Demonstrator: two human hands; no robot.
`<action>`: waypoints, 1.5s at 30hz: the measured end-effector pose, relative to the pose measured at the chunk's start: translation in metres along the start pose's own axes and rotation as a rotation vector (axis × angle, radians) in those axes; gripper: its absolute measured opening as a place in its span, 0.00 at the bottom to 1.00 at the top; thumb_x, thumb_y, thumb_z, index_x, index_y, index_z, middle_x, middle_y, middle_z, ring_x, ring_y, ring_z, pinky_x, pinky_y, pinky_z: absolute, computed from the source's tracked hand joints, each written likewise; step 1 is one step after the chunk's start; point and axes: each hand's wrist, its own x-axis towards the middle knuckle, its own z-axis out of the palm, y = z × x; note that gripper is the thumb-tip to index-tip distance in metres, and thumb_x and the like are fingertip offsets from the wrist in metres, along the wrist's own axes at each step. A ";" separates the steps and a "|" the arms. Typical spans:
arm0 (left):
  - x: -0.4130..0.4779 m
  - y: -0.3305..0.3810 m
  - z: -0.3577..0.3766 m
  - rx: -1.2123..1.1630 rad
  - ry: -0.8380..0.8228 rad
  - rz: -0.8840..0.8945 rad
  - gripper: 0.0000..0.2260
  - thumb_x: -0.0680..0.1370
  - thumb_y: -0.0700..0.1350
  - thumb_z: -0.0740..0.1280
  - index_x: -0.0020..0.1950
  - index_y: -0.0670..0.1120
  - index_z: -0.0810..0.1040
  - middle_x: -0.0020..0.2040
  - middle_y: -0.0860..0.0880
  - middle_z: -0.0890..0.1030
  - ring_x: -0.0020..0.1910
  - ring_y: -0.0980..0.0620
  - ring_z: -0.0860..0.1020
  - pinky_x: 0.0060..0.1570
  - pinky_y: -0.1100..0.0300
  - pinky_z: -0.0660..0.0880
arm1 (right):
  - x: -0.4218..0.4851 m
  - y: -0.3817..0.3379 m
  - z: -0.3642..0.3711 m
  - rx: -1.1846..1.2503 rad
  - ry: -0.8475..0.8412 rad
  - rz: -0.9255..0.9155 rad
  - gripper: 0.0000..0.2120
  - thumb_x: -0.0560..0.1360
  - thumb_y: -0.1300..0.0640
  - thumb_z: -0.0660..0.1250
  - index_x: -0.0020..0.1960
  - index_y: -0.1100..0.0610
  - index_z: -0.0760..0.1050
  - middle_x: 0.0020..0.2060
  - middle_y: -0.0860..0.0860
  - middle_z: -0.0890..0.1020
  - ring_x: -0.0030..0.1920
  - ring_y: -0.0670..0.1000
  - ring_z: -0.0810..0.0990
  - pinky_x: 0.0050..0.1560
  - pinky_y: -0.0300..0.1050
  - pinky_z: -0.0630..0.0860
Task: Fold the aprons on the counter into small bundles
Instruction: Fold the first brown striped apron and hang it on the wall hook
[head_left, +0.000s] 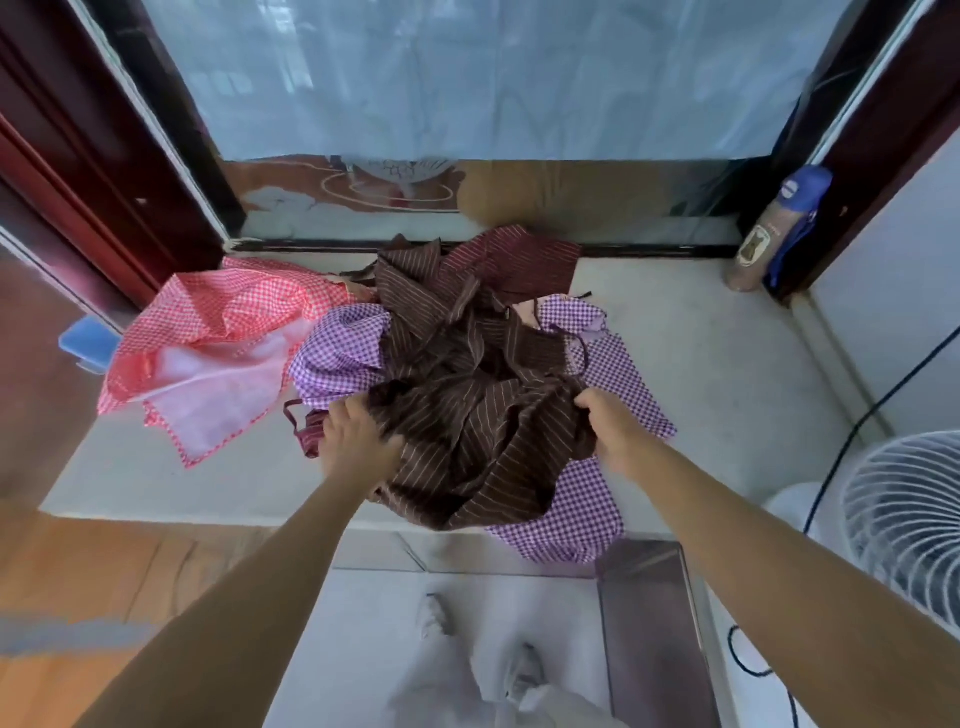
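Brown apron (467, 415), striped, lies crumpled mid-counter (717, 343) atop a purple apron (337, 358). Left hand (358, 441) is at its left edge with fingers curled into the cloth. Right hand (610, 431) is at its right edge with fingers clamped on a bunched fold. Red apron (218, 332) is spread to the left, touching the purple one. Maroon apron (519, 260) lies behind, by the window. Fan (904, 519) stands off the counter, right.

Fan (901, 519) cut by right edge — purple apron (337, 358) half buried.
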 end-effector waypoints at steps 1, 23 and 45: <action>-0.007 0.009 0.001 -0.082 -0.033 0.079 0.30 0.74 0.60 0.66 0.70 0.45 0.66 0.66 0.43 0.71 0.62 0.44 0.72 0.61 0.45 0.73 | -0.007 0.003 0.001 0.023 -0.054 -0.008 0.10 0.78 0.61 0.54 0.42 0.57 0.72 0.36 0.55 0.77 0.39 0.52 0.76 0.44 0.48 0.74; -0.167 -0.136 0.005 -0.069 -1.049 0.076 0.09 0.81 0.38 0.58 0.56 0.38 0.77 0.51 0.43 0.81 0.52 0.47 0.81 0.52 0.58 0.79 | -0.139 0.193 0.076 -0.708 -0.375 0.346 0.18 0.75 0.56 0.72 0.64 0.52 0.73 0.56 0.52 0.80 0.53 0.51 0.80 0.50 0.43 0.80; -0.191 -0.113 -0.040 -0.836 -0.103 0.086 0.07 0.78 0.38 0.66 0.49 0.34 0.80 0.49 0.48 0.79 0.41 0.55 0.76 0.39 0.70 0.74 | -0.174 0.170 0.067 -0.780 -0.101 0.034 0.33 0.75 0.58 0.71 0.75 0.58 0.61 0.71 0.57 0.68 0.66 0.56 0.71 0.68 0.51 0.69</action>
